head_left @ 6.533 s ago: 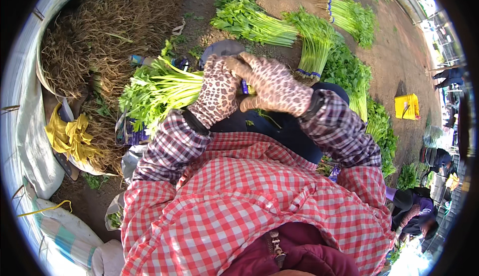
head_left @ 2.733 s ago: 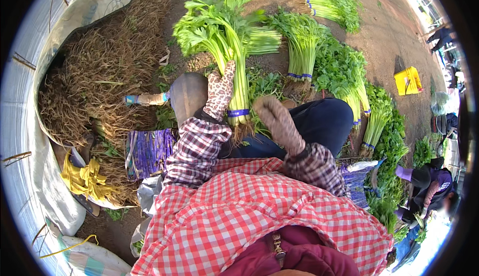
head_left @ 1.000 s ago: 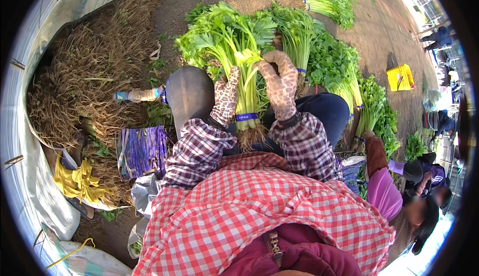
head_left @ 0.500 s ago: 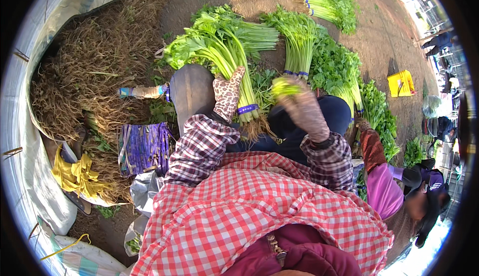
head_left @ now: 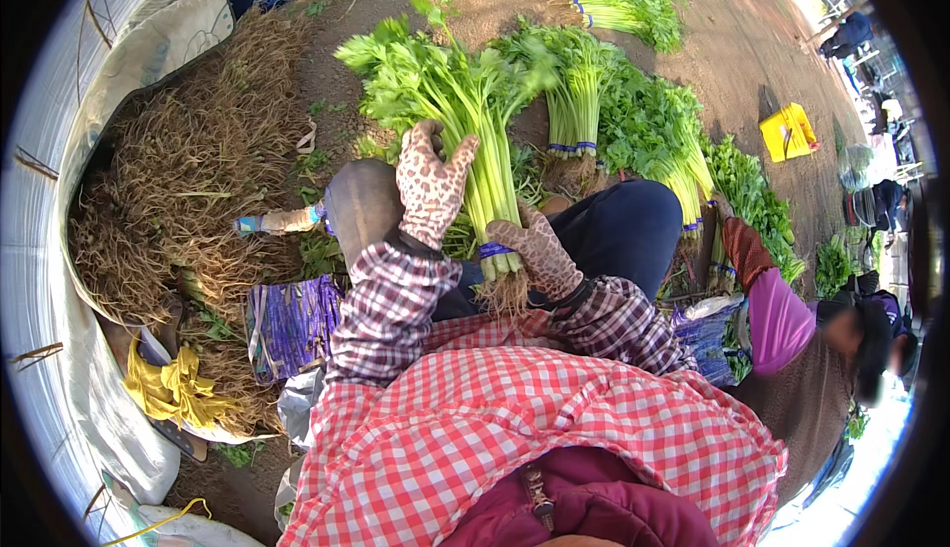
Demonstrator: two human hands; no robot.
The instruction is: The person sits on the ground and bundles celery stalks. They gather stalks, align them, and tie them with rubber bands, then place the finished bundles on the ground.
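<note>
A bunch of leafy green celery (head_left: 483,166) stands tilted in front of me, leaves pointing away and roots toward my lap. A purple-blue band (head_left: 498,249) circles its base just above the brown roots. My left hand (head_left: 431,183), in a leopard-print glove, is closed on the stalks from the left at mid-height. Down at the banded base, my right hand (head_left: 544,254) in a matching glove grips from the right, its thumb and fingers near the band. My knees are on both sides of the bunch.
Banded celery bunches (head_left: 579,102) lie beyond and to the right. A root and trimmings heap (head_left: 188,141) fills the left. Nearby are purple strips (head_left: 297,327), a yellow cloth (head_left: 176,384) and a wrapped stick (head_left: 287,222). At right, another person's pink sleeve (head_left: 782,319); farther, a yellow container (head_left: 789,133).
My right hand has come down from the right, where it held something yellow-green, to the bunch's base. My left hand has shifted slightly left on the stalks. The view has shifted a little.
</note>
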